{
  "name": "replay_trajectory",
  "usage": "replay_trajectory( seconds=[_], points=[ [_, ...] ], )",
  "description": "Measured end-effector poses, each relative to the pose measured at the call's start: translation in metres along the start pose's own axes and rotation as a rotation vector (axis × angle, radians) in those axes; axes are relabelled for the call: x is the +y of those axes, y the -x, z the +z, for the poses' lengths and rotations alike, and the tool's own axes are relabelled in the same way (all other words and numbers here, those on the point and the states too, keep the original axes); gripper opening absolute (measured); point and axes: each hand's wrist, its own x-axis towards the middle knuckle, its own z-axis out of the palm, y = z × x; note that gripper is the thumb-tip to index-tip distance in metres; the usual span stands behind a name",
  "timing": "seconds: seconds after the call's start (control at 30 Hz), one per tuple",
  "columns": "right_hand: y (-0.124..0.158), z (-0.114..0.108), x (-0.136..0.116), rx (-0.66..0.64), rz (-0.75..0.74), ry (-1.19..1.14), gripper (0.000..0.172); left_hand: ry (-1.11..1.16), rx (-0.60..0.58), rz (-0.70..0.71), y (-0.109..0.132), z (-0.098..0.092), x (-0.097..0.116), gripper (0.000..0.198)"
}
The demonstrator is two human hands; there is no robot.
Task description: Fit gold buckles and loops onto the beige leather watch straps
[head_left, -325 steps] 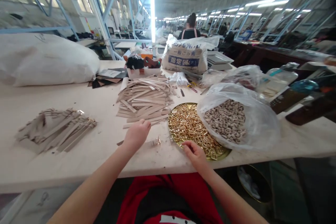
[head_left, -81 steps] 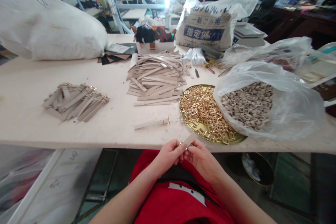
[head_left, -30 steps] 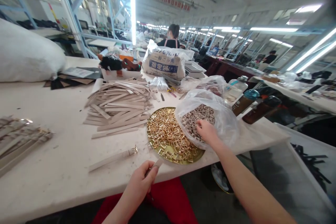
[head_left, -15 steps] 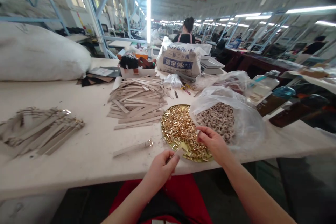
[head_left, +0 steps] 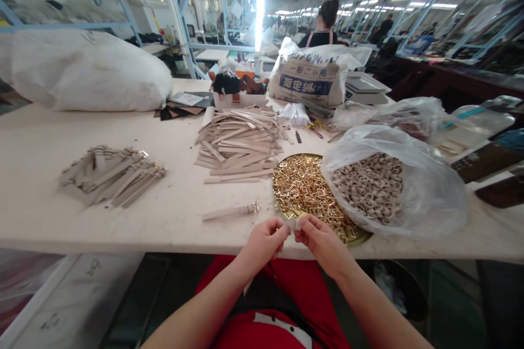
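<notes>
My left hand (head_left: 266,241) is closed on a beige strap (head_left: 291,222), whose end sticks out past the thumb. Close against that end, my right hand (head_left: 321,241) pinches a small beige strap loop (head_left: 298,224). The fingertips of both hands nearly meet at the table's front edge, so whether the strap end is inside the loop cannot be made out. Just beyond them, gold buckles (head_left: 309,182) fill a round gold tray (head_left: 363,239). Beside it, a clear plastic bag (head_left: 436,202) holds many beige loops (head_left: 370,188).
A strap with a gold buckle (head_left: 229,212) lies left of my hands. Behind it is a pile of beige strips (head_left: 239,144), and farther left a stack of buckled straps (head_left: 117,177). White sacks, scissors and bottles stand farther back. A person (head_left: 323,24) sits beyond the table.
My right hand has come left from over the tray with the loop, up to the strap end in my left hand. The whole view has shifted as my head turned left and down.
</notes>
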Motion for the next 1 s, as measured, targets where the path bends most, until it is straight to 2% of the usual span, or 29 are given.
replay_trajectory(
  seconds=[0.17, 0.27, 0.37, 0.5, 0.63, 0.73, 1.0],
  points=[
    [0.001, 0.004, 0.008, 0.113, -0.067, -0.019, 0.024, -0.019, 0.008, -0.026, 0.002, 0.002, -0.006, 0.035],
    [0.003, 0.002, 0.01, 0.117, -0.157, 0.129, 0.025, -0.083, -0.006, -0.014, 0.005, 0.0, -0.005, 0.034],
    [0.006, -0.003, 0.011, 0.073, -0.19, 0.304, 0.026, -0.264, -0.001, 0.076, 0.008, -0.003, -0.001, 0.03],
    [0.007, -0.008, 0.011, 0.046, -0.141, 0.336, 0.028, -0.521, 0.014, 0.196, 0.009, -0.007, 0.002, 0.028],
    [0.007, -0.01, 0.012, -0.013, -0.082, 0.36, 0.032, -0.596, 0.008, 0.189, 0.01, -0.008, 0.0, 0.027],
    [0.006, -0.013, 0.012, -0.072, -0.037, 0.411, 0.029, -0.706, 0.058, 0.2, 0.012, -0.008, -0.001, 0.026],
    [0.006, -0.008, 0.019, -0.04, 0.004, 0.181, 0.024, -0.797, 0.092, 0.208, 0.017, -0.011, 0.001, 0.027]
  ],
)
